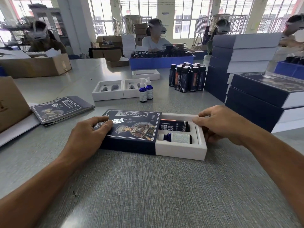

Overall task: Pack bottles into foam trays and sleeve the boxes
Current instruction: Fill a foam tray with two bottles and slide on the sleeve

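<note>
At frame centre, sleeving was under way: the left hand [92, 130] pressed flat-fingered on the printed navy cardboard sleeve [131, 129] while the right hand [220, 124] gripped the protruding white bottle-filled foam tray [181, 148], which apparently next needed pushing fully home.

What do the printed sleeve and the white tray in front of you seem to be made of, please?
Printed sleeve: probably matte card, going by its crisp folded edges and flat navy print. White tray: looks like matte white card outside; its thick inner walls suggest foam, though that is uncertain.
</note>
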A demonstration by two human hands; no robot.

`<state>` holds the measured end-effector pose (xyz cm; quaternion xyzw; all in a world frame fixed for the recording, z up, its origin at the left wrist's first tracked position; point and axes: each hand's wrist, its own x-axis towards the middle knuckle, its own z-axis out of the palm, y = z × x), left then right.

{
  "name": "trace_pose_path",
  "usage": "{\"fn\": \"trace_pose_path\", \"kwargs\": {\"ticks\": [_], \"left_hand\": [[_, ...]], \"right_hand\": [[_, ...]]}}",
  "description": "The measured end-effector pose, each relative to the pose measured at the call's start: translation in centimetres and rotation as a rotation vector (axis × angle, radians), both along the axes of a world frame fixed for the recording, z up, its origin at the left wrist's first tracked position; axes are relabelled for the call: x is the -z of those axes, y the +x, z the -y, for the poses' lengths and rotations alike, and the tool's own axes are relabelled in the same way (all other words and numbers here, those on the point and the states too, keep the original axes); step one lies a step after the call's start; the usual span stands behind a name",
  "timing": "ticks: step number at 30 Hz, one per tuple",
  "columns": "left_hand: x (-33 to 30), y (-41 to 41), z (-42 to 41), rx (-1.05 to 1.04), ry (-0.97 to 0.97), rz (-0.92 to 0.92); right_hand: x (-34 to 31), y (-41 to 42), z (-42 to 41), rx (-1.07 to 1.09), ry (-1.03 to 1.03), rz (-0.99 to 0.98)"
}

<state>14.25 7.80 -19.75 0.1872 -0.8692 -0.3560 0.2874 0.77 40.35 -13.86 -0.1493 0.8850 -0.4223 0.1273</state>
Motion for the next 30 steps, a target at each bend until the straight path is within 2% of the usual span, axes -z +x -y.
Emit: {"fn": "trace_pose_path", "kwargs": {"ticks": [9,20,30], "left_hand": [[-0.2,0.2,-0.1,-0.002,-0.026,0.005],[-0.7,0.4,-0.8,-0.021,-0.020,0.010],[-0.9,0.6,-1.1,-0.023,-0.010,0.016]], "right_hand": [[-0.5,0.7,0.5,-0.045,-0.142,0.138],[-0.1,1.8,1.6,-0.217,-0.338,0.312],[0.0,2.0,2.0,-0.254,-0.323,0.332]]}}
